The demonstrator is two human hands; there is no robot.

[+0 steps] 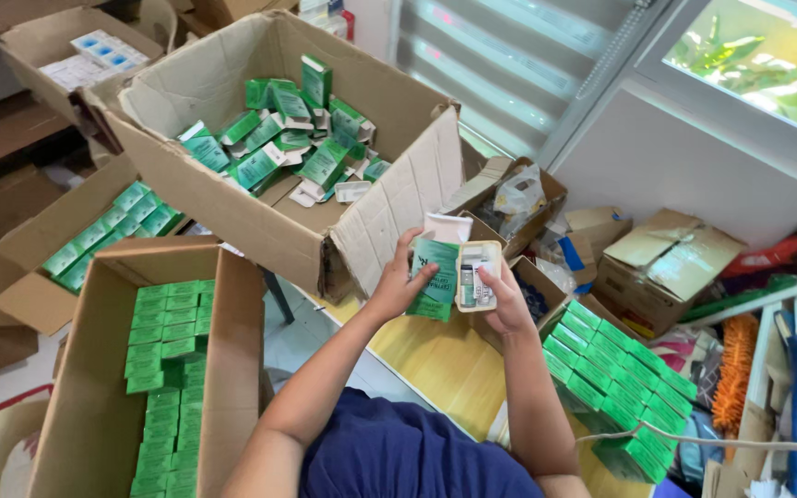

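Note:
My left hand (401, 277) grips a small green carton (436, 277) with a white leaflet sticking out of its top. My right hand (507, 295) holds a pale plastic tray (475, 275) with small vials in it, pressed against the carton's right side. Both hands hover over a yellow wooden table (445, 360). A big open cardboard box (274, 217) just beyond holds several loose green cartons (274, 138) and empty trays.
A tall box (94, 387) at my left holds neat rows of green cartons (170, 369). Another open box (34, 267) further left has more. Stacked green cartons (615, 387) lie at my right. Smaller cardboard boxes (661, 267) and clutter crowd the wall beneath a window.

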